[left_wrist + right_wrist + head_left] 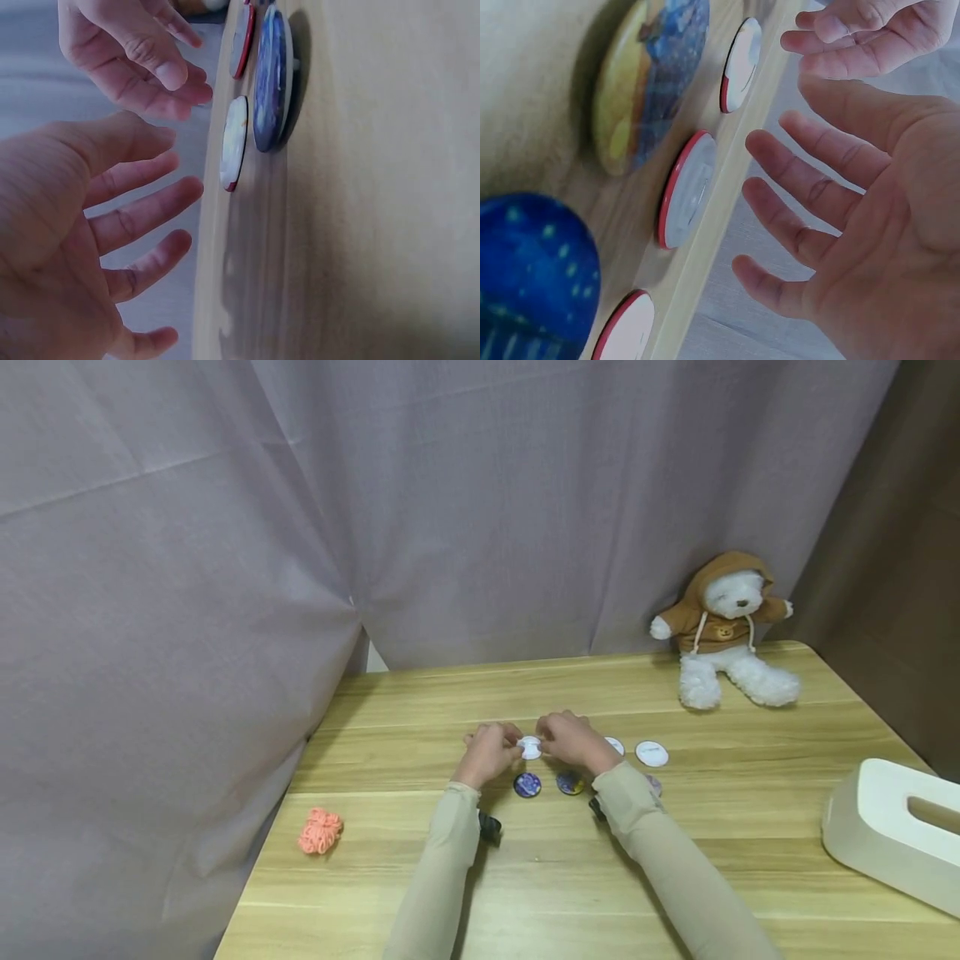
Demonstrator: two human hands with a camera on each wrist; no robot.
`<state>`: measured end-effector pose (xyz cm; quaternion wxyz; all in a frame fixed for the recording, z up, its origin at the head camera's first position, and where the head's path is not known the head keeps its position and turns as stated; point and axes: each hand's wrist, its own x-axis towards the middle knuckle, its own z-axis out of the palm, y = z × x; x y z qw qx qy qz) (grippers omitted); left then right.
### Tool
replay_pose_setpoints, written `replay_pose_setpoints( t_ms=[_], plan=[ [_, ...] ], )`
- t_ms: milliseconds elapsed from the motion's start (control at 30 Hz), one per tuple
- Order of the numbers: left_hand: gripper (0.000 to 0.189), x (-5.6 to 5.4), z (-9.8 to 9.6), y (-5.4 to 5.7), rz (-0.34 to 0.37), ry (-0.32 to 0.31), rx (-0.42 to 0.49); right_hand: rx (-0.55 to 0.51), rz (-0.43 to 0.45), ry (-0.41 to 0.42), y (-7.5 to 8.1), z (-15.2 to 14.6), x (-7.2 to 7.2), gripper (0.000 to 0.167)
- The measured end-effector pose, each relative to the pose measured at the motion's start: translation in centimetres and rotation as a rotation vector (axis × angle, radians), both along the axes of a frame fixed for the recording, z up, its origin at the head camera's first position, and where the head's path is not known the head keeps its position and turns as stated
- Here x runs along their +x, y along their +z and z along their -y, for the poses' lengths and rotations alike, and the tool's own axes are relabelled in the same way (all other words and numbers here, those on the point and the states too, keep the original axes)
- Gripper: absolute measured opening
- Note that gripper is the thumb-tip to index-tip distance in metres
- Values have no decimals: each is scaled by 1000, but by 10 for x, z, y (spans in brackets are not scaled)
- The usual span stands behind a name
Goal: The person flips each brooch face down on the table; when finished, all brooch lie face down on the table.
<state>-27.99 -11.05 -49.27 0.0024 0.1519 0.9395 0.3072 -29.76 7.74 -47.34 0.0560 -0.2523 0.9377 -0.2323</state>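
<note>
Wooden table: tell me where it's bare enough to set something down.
Bare: between the coral bundle and left sleeve; between the right sleeve and white box; between both sleeves, nearer the person. Crowded: the middle, where discs lie near the left hand and right hand.

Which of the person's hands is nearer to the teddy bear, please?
Right: the right hand is left of the teddy bear and closer to the person; the left hand is farther left.

Glossy blue-patterned disc [270, 82] showing a smooth face, wood-grain table [540, 885] gleaming faintly, matt cloth curtain [480, 527] hanging creased, plush bear [701, 685] looking fluffy
</note>
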Motion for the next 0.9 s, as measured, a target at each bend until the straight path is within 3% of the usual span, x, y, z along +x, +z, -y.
replay_pose_setpoints(
  t_ms=[500,900],
  plan=[
    [27,18,4,1,-30,-31,-30,-22,8,65,-2,-1,14,35],
    [34,31,10,-3,-7,-47,-61,-9,-2,85,-11,2,26,44]
  ],
)
